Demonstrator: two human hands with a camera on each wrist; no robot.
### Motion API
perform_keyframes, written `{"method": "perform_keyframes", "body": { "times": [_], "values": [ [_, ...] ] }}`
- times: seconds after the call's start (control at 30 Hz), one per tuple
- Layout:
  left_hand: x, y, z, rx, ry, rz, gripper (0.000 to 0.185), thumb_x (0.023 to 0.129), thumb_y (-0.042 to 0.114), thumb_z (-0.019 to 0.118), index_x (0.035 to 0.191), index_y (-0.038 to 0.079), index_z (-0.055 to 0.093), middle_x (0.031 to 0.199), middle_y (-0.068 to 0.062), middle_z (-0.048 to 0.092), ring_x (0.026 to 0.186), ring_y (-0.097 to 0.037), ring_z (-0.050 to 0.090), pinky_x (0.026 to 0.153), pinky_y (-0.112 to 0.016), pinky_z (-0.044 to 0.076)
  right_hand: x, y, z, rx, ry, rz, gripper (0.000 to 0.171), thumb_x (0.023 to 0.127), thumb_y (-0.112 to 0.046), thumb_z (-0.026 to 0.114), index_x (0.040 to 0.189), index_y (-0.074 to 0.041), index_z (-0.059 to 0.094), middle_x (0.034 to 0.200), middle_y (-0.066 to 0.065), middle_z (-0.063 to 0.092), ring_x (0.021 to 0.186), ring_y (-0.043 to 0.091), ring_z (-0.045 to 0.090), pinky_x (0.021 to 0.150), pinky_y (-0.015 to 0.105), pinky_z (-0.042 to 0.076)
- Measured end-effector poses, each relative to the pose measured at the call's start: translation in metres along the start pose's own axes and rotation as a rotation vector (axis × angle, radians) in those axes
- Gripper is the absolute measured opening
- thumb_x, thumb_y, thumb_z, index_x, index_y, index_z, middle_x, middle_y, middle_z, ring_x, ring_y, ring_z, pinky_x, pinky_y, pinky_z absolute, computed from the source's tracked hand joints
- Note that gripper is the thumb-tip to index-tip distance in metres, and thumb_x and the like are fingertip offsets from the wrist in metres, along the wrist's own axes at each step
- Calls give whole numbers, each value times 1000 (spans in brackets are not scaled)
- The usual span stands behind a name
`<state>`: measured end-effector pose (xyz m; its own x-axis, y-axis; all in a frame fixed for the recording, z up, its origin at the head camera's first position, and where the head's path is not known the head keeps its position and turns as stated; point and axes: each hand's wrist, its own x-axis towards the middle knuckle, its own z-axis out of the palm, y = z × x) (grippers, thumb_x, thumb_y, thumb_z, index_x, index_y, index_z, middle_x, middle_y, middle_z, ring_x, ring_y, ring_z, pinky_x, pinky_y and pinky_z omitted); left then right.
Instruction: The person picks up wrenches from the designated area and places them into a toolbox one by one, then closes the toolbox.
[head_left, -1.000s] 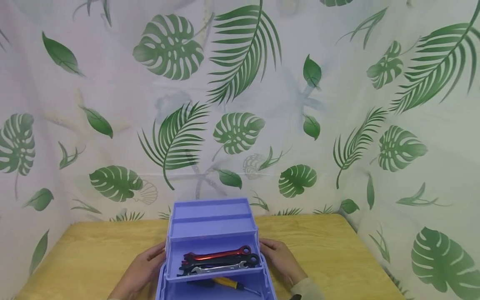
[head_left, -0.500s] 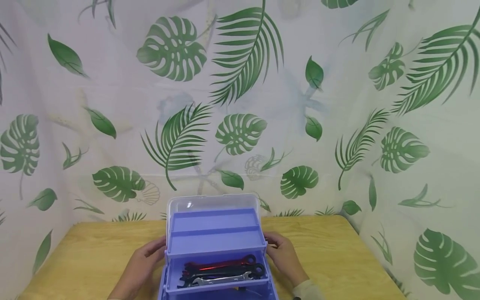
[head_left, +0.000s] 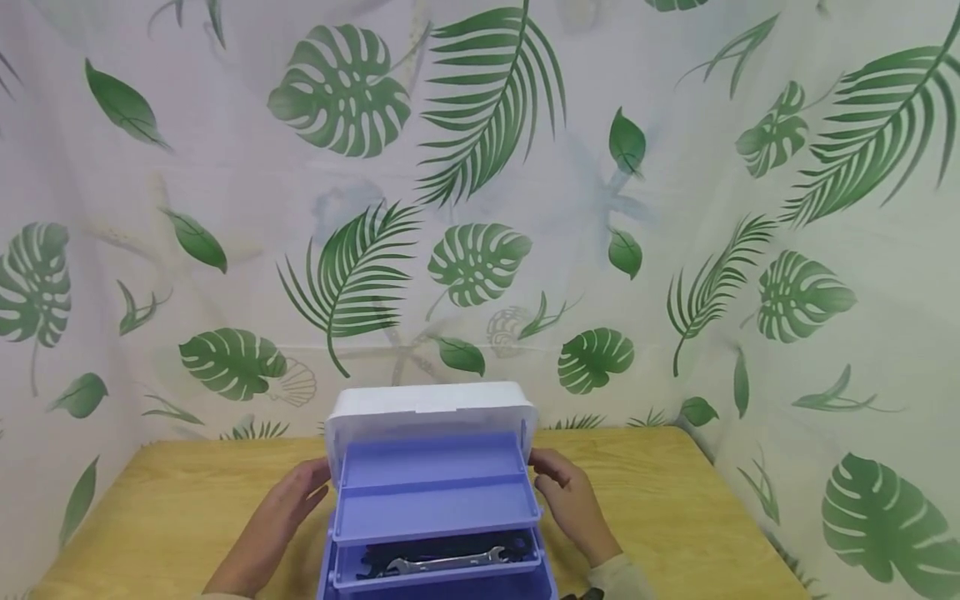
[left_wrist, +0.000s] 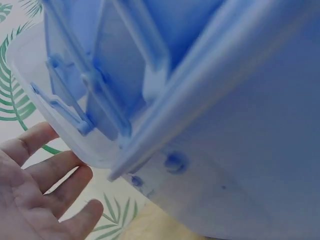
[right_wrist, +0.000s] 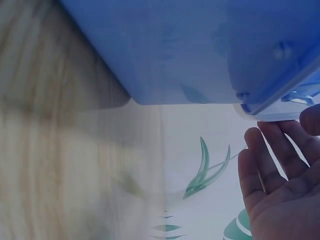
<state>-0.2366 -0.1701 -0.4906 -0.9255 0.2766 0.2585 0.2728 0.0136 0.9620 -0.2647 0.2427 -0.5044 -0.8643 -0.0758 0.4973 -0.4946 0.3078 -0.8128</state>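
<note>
A blue-violet toolbox (left_wrist: 260,125) with stepped trays stands in front of me, its pale translucent lid (head_left: 431,402) raised and tilted forward over the upper tray (head_left: 438,510). My left hand (head_left: 288,500) has its fingertips at the lid's left edge; in the left wrist view its fingers are loosely extended. On the opposite side my right hand (head_left: 572,504) touches the lid's rim with extended fingers, as the right wrist view shows. The lower tray holds a silver wrench (head_left: 450,563) and dark wrenches (head_left: 457,546), partly covered by the tray above.
The toolbox stands on a wood-grain table (head_left: 645,483). Behind it and on both sides hangs a white cloth (head_left: 480,192) printed with green leaves. A dark object (head_left: 588,594) shows near my right sleeve at the bottom edge.
The lid has risen into view and swung forward over the toolbox. The trays have folded toward me, covering the screwdriver and the red wrench. Both hands stay at the sides, moving slightly with the lid.
</note>
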Motion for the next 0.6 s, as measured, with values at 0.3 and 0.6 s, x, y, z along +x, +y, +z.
{"method": "perform_keyframes", "body": {
  "times": [0.3, 0.6],
  "values": [
    [-4, 12, 1, 85, 0, -24, 58, 115, 33, 15, 149, -5, 43, 158, -27, 39, 146, -15, 41, 116, -28, 36, -2, -4, 0, -47, -24, -34, 46, 90, 13, 47, 131, 4, 66, 130, 17, 70, 124, 29, 62, 105, 38, 51],
    [-4, 8, 2, 125, -14, 14, 61, 115, 34, 12, 156, -6, 34, 160, -27, 38, 139, 5, 40, 116, -21, 32, -2, -7, -5, 1, -94, 69, 43, 105, -1, 33, 140, 2, 58, 136, 19, 65, 130, 30, 58, 110, 34, 45]
  ]
}}
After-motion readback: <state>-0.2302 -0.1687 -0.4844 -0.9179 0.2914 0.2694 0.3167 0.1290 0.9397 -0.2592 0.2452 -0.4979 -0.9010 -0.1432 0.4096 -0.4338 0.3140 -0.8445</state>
